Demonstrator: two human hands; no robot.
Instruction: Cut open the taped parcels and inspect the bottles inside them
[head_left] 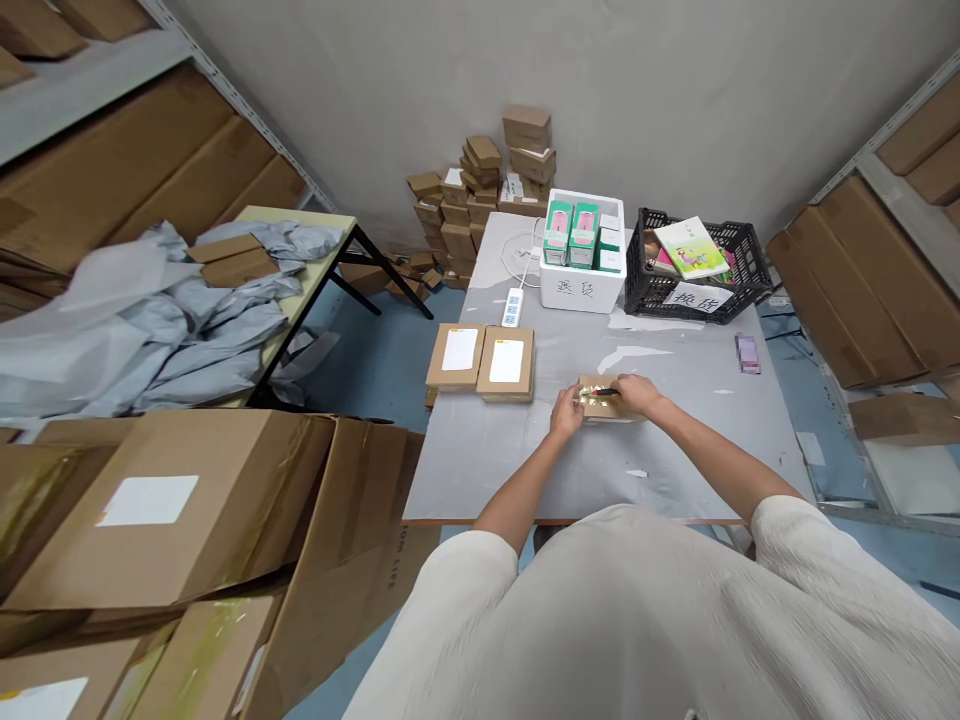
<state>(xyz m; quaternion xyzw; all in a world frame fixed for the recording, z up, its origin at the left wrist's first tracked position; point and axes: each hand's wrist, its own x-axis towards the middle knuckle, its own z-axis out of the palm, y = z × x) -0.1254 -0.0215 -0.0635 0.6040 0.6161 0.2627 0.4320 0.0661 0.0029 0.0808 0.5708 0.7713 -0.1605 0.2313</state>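
A small cardboard box (611, 408) with shiny tape across its top lies on the grey table in front of me. My left hand (568, 411) grips the box at its left end. Over the right part of the box, my right hand (635, 393) is closed round a dark, thin tool (606, 392), whose tip points left along the tape. Left of these, two short stacks of flat boxes with white labels, the left stack (456, 358) and the right stack (506, 362), stand side by side.
A white foam box (582, 292) with green and white packages, a black crate (642, 285) with books and a power strip (512, 307) are at the table's back. Large cartons (150, 500) crowd the left; grey bags (217, 340) cover another table.
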